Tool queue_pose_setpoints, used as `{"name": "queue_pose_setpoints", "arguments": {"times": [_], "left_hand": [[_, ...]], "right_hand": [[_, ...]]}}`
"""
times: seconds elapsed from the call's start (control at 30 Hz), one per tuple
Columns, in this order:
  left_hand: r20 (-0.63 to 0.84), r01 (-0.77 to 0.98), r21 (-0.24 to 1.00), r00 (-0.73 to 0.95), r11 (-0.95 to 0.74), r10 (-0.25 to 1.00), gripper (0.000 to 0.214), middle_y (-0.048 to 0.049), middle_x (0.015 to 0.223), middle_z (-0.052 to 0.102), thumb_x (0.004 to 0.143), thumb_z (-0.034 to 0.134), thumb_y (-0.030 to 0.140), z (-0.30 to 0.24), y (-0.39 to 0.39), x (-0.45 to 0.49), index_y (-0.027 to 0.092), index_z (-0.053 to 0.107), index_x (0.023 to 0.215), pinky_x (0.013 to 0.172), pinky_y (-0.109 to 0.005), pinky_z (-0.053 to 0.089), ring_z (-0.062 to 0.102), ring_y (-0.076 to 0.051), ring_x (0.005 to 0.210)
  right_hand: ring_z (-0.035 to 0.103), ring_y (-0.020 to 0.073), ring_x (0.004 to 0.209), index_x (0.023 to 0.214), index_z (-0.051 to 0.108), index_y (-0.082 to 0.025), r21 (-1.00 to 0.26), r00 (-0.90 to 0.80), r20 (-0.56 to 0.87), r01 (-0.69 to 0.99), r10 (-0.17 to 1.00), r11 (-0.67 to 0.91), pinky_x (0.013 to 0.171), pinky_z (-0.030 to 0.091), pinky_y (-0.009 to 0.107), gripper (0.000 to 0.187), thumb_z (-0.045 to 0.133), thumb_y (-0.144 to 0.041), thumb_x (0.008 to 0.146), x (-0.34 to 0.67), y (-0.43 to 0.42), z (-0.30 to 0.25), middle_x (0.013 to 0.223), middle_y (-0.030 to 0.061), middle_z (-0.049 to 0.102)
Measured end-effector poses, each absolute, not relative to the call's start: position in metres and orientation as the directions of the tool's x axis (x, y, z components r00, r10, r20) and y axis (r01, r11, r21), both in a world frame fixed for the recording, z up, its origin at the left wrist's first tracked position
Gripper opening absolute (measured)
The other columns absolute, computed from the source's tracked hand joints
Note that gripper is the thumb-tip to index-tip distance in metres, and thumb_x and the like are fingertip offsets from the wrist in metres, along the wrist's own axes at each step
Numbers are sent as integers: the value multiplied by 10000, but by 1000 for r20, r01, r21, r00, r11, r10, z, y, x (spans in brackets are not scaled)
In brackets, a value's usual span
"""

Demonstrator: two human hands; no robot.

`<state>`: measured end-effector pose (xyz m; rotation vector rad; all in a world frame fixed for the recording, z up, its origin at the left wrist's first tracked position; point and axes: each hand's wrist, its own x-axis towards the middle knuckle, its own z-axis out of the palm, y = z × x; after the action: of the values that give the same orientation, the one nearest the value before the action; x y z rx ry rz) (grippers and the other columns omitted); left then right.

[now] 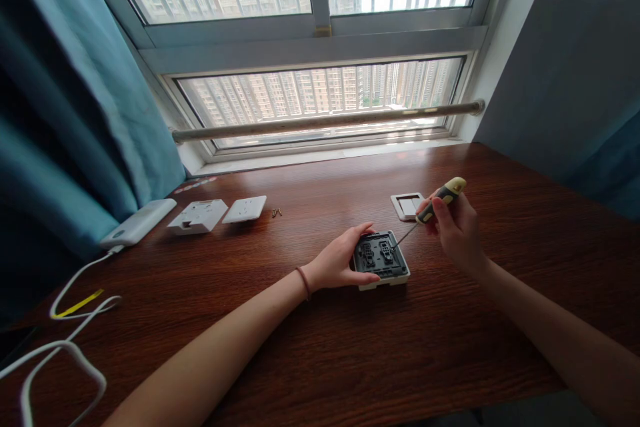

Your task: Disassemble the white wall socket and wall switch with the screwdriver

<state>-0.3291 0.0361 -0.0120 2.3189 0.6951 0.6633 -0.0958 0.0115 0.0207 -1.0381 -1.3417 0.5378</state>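
Note:
A wall switch [376, 261] with a dark inner face and a pale rim lies on the wooden table. My left hand [345, 257] grips it from the left, thumb along the near edge and fingers at the far edge. In my right hand [456, 227] is a screwdriver [434, 205] with a grey and yellow handle. It slants down to the left, and its tip meets the switch's face near the right-hand dark block. Whether the tip sits in a screw is too small to tell. Behind the right hand lies a white switch cover frame [406, 205].
Toward the back left are a white mounting box [199, 217], a white socket panel [245, 209] and several small screws [277, 213]. A white power strip [140, 221] with a cable [63, 297] lies beside the blue curtain [95, 80]. A window with a rail [325, 123] stands behind the table.

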Motion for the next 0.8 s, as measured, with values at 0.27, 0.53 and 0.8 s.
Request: {"name": "queue_pose_setpoints", "arguments": {"times": [0.27, 0.53, 0.8], "left_hand": [[278, 309, 676, 734, -669, 620, 880, -162, 1310, 431, 639, 711, 406, -11, 36, -329, 161, 244, 1343, 1028, -401, 332, 427, -266, 1203], [275, 309, 686, 728, -658, 628, 871, -155, 1305, 437, 630, 715, 396, -11, 35, -329, 180, 258, 1340, 1020, -429, 334, 431, -279, 1195], [288, 301, 681, 728, -667, 622, 859, -152, 1311, 429, 634, 710, 410, -11, 35, -328, 168, 271, 1331, 1025, -413, 339, 429, -269, 1198]], "right_hand": [[480, 86, 420, 835, 477, -198, -805, 147, 574, 280, 806, 522, 402, 380, 232, 201, 478, -398, 849, -95, 7, 20, 728, 23, 625], [518, 104, 508, 902, 481, -201, -808, 14, 572, 179, 820, 561, 447, 424, 242, 182, 462, -377, 863, -94, 7, 25, 772, 29, 607], [632, 188, 817, 977, 553, -177, -828, -311, 477, 154, 822, 539, 749, 521, 354, 207, 525, -321, 832, -94, 11, 58, 921, 74, 632]]}}
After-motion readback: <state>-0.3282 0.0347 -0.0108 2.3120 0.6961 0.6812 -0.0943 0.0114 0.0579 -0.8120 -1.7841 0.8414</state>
